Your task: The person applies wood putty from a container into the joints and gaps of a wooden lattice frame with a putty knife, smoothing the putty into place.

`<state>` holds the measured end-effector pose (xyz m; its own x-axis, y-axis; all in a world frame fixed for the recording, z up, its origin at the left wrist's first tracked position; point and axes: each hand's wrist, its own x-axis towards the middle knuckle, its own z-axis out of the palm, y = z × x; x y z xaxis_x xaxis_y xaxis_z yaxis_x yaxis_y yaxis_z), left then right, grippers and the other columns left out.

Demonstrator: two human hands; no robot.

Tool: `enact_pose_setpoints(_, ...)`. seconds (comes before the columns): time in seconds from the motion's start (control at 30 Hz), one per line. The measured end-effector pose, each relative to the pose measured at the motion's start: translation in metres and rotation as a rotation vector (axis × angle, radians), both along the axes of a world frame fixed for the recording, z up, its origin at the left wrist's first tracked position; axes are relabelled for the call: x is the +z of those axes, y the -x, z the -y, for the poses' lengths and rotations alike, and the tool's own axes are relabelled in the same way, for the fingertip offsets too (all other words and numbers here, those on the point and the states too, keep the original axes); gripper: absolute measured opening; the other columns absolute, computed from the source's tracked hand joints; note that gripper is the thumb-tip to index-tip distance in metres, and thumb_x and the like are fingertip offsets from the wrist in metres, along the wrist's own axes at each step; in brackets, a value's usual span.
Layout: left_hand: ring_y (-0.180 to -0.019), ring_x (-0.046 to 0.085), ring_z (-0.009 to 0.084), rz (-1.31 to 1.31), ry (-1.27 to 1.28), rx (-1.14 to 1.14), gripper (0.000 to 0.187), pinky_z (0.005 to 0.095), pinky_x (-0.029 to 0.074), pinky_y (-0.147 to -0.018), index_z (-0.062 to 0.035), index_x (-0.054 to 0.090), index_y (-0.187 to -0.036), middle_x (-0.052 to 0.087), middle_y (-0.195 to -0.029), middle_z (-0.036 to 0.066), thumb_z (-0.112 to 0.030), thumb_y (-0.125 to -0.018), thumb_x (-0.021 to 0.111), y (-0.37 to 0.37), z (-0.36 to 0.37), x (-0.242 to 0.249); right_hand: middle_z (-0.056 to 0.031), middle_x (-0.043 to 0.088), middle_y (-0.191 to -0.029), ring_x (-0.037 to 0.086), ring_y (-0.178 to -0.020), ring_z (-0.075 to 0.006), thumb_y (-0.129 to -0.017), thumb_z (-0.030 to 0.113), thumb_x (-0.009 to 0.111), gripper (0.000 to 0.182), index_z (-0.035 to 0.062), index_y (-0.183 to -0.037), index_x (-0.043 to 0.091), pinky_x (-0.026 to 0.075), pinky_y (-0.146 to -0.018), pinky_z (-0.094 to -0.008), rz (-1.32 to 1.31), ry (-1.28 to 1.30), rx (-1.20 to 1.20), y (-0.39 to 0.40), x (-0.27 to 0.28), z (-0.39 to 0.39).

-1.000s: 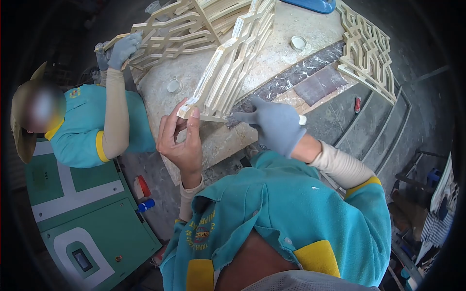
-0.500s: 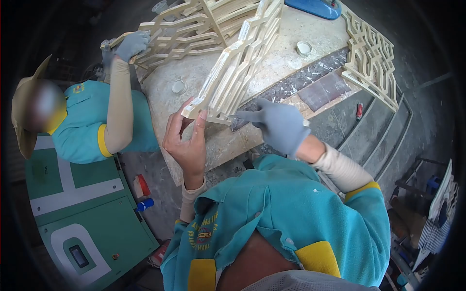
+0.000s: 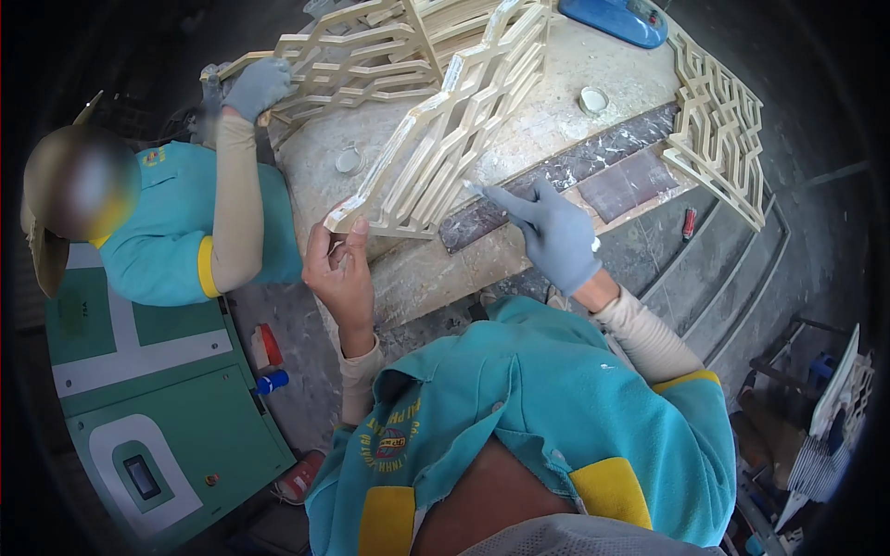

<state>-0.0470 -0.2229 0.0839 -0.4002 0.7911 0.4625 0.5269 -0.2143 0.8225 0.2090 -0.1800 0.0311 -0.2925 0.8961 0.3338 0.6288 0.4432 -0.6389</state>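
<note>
My left hand (image 3: 341, 276), bare, grips the near corner of a pale wooden lattice frame (image 3: 436, 139) between thumb and fingers. The lattice stands tilted over the worktable (image 3: 417, 269), with white paste along its upper edge. Gloved in grey, my right hand (image 3: 552, 227) is to the right of the lattice, apart from it. Its index finger is stretched out with white paste at the tip, and the thumb is spread away. Nothing shows in its grip. An open round container of white paste (image 3: 593, 100) stands farther back on the table.
At the left a co-worker (image 3: 176, 222) in a teal shirt holds another lattice (image 3: 362, 56) with a gloved hand. A second container (image 3: 349, 161), a blue tray (image 3: 616, 20), and a lattice (image 3: 721, 120) at the right edge are around the table. A green cabinet (image 3: 167, 408) stands lower left.
My right hand has moved away from the lattice's lower end, to the right, and its thumb is now spread. My left hand and the lattice corner have shifted slightly left and down.
</note>
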Motion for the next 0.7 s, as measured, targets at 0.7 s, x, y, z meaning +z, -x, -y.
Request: enact_pose_setpoints(0.7,-0.084,0.065,0.0123,-0.050,-0.005,-0.001,0.020,0.0250,0.054,-0.072,0.0087,0.069,-0.106,0.066,-0.092,0.009,-0.004,-0.090,0.072,-0.007,0.006,-0.002,-0.0097,0.052,-0.082,0.060,-0.063,-0.0278,-0.082,0.002,0.059,0.066,0.0351,-0.140,0.057,0.049,-0.054,-0.0402,0.074,-0.059,-0.053,0.025,0.014,-0.021)
